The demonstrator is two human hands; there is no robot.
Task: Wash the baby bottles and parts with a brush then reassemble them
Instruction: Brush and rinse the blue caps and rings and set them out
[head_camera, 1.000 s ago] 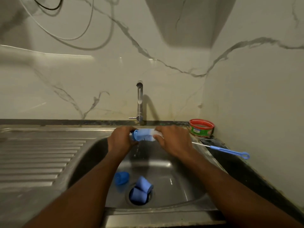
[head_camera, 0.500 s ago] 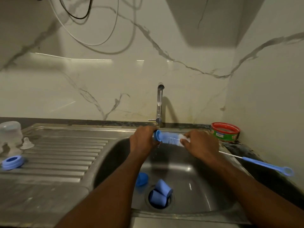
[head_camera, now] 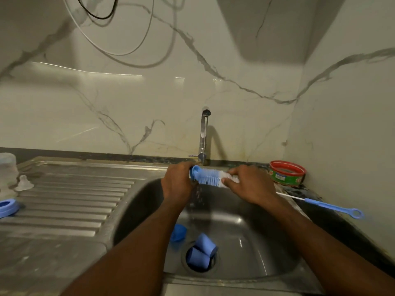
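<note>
Bristles now show along far more of the brush (head_camera: 210, 178) than 0.5 seconds ago, when a pale cover of some kind sat over its right end; both hands hold it level under the tap (head_camera: 204, 133) as before. Water runs from the tap onto the blue tip and drips into the sink (head_camera: 267, 242) below. The left hand (head_camera: 178, 184) is curled around the blue tip, while the right hand (head_camera: 249, 184) pinches the white end with thumb and fingers. The long handle, with its ring end, sticks out to the right of the tap over the dark tabletop (head_camera: 333, 221).

Judging by this, the brush itself is being rinsed, which suggests a pause between scrubbing parts rather than the end of washing. 2 blue caps (head_camera: 202, 252) lie over the drain, below the tap, with a blue ring (head_camera: 178, 231) just left of them. Far left of the tap, on the draining board (head_camera: 74, 199), stand a clear bottle (head_camera: 7, 169), a clear teat (head_camera: 24, 183) and another blue ring (head_camera: 7, 208). Nothing looks reassembled yet. A red-rimmed tub (head_camera: 286, 174) sits right of the tap.
</note>
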